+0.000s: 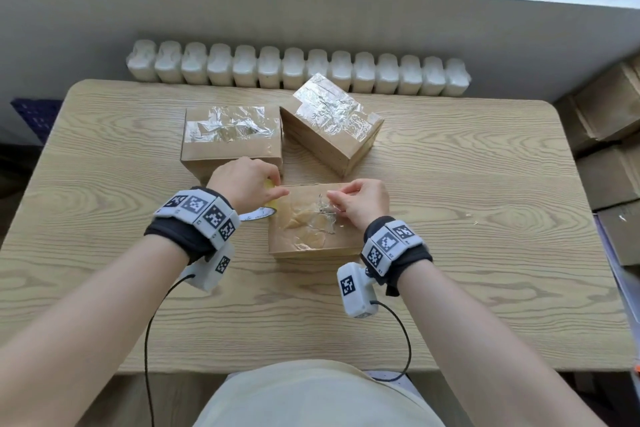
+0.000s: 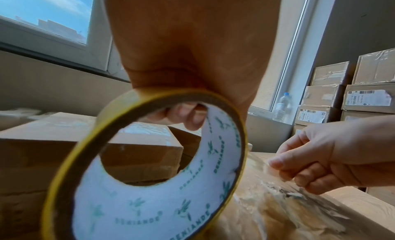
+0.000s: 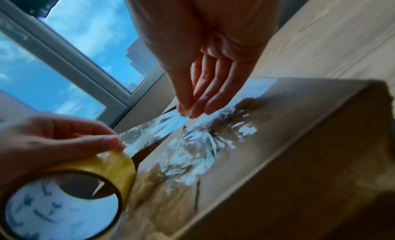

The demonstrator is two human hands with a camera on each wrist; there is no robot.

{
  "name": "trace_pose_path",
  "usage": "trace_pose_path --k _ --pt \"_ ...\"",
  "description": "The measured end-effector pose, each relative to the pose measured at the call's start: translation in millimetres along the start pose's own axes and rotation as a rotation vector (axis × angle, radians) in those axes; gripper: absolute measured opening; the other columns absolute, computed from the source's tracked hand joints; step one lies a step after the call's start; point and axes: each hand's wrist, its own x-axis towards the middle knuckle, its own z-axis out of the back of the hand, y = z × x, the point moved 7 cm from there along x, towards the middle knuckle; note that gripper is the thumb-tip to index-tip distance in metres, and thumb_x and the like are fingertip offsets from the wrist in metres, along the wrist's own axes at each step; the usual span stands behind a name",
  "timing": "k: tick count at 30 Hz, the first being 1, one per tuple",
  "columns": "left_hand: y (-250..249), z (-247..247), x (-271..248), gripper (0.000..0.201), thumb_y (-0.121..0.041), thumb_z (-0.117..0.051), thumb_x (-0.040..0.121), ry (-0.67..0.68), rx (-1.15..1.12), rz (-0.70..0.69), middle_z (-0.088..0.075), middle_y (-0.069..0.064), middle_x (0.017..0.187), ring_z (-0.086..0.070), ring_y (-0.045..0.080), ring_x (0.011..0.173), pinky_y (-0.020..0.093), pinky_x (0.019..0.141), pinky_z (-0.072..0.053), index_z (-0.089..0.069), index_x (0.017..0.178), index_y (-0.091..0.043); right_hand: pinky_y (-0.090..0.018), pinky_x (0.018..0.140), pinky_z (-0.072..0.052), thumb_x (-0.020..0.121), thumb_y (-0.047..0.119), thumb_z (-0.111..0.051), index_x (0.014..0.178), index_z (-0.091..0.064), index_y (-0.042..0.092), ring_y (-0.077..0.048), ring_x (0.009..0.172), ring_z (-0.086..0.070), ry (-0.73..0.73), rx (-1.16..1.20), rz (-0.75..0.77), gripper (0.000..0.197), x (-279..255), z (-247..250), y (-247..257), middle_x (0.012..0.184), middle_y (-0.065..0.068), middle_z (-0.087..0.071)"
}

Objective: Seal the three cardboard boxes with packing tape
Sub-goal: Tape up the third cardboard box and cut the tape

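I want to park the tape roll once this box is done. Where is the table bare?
Bare wood lies right of the near box and along the table's near edge. Crowded: the middle, where the far boxes and both hands sit.

Tape roll (image 1: 258,213) half behind left hand (image 1: 242,182)

Your pale wood-grain table (image 1: 450,191) shows wavy brown lines on a light tan ground. The three plain brown cardboard boxes (image 1: 313,239) wear clear, shiny tape that glints silver-white where it wrinkles. The yellow-edged roll of packing tape (image 2: 147,184) has a white inner core printed with small teal-green marks and lettering. Your black cloth wristbands (image 1: 176,236) carry white blocks with black-and-white square code patterns. The ribbed radiator (image 1: 298,69) is white. Your garment (image 1: 311,395) is cream.
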Motion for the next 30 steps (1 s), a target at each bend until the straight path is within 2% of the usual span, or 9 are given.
trace_pose_path --k 3,6,11,13,16,20,25,30 --pt "-8.1 1.4 4.5 0.033 -0.051 -0.050 0.088 -0.014 0.042 -0.048 -0.065 -0.005 0.109 -0.059 0.020 0.100 0.031 0.077 -0.045 -0.060 0.113 -0.032 -0.036 0.073 -0.058 0.069 0.028 -0.082 0.060 -0.065 0.019 -0.015 0.071 -0.069 -0.056 -0.127 0.029 0.021 1.6 0.3 3.1 0.065 0.001 -0.070" --pt "-16.8 3.8 2.3 0.031 -0.044 -0.048 0.091 -0.011 0.038 -0.154 -0.063 -0.009 0.106 -0.058 0.017 0.090 0.027 0.068 -0.038 -0.050 0.120 -0.035 -0.033 0.075 -0.055 0.072 0.029 -0.079 0.064 -0.066 0.019 -0.016 0.077 -0.067 -0.074 -0.239 0.071 0.019 0.2 2.2 9.4 0.074 -0.001 -0.071" --pt "-23.5 1.5 -2.0 0.031 -0.054 -0.038 0.092 0.048 0.148 -0.221 -0.049 -0.007 0.098 -0.054 0.015 0.102 0.027 0.070 -0.036 -0.056 0.115 -0.043 -0.025 0.069 -0.046 0.076 0.032 -0.073 0.081 -0.071 0.015 -0.021 0.084 -0.064 -0.085 -0.405 0.121 0.017 -1.7 2.0 19.1 0.085 -0.004 -0.071" --pt "-26.9 0.8 -2.0 0.036 -0.057 -0.037 0.091 0.043 0.201 -0.234 -0.043 -0.006 0.095 -0.051 0.015 0.106 0.028 0.070 -0.036 -0.058 0.117 -0.043 -0.027 0.070 -0.045 0.079 0.029 -0.070 0.087 -0.069 0.013 -0.024 0.089 -0.063 -0.072 -0.473 0.135 0.018 -2.1 -0.6 22.0 0.090 -0.007 -0.070" --pt "-31.7 -1.6 -1.5 0.040 -0.059 -0.034 0.091 0.028 0.272 -0.255 -0.051 -0.001 0.103 -0.049 0.017 0.106 0.030 0.073 -0.036 -0.060 0.117 -0.042 -0.033 0.074 -0.047 0.085 0.028 -0.065 0.097 -0.065 0.009 -0.030 0.095 -0.062 -0.060 -0.639 0.214 0.022 -3.3 -2.3 32.3 0.098 -0.012 -0.067" --pt "-35.2 -4.4 -0.3 0.040 -0.057 -0.033 0.093 0.029 0.294 -0.267 -0.052 -0.001 0.105 -0.049 0.017 0.108 0.029 0.073 -0.034 -0.059 0.118 -0.042 -0.034 0.074 -0.046 0.088 0.031 -0.062 0.099 -0.060 0.006 -0.033 0.096 -0.062 -0.059 -0.806 0.299 0.027 -5.4 -0.5 44.2 0.101 -0.014 -0.065" --pt "-37.7 -3.2 1.9 0.034 -0.048 -0.036 0.093 0.028 0.279 -0.255 -0.041 -0.006 0.088 -0.051 0.016 0.103 0.029 0.071 -0.038 -0.063 0.113 -0.042 -0.033 0.072 -0.044 0.090 0.030 -0.059 0.099 -0.057 0.006 -0.032 0.094 -0.063 -0.062 -0.834 0.329 0.026 -9.1 0.2 44.1 0.099 -0.014 -0.065" --pt "-38.9 -5.4 3.4 0.035 -0.046 -0.037 0.092 0.002 0.312 -0.267 -0.056 -0.004 0.096 -0.053 0.018 0.100 0.028 0.069 -0.038 -0.067 0.109 -0.040 -0.037 0.075 -0.051 0.090 0.035 -0.060 0.098 -0.059 0.009 -0.030 0.089 -0.063 -0.094 -0.738 0.327 0.027 -9.9 3.2 38.2 0.093 -0.011 -0.067"
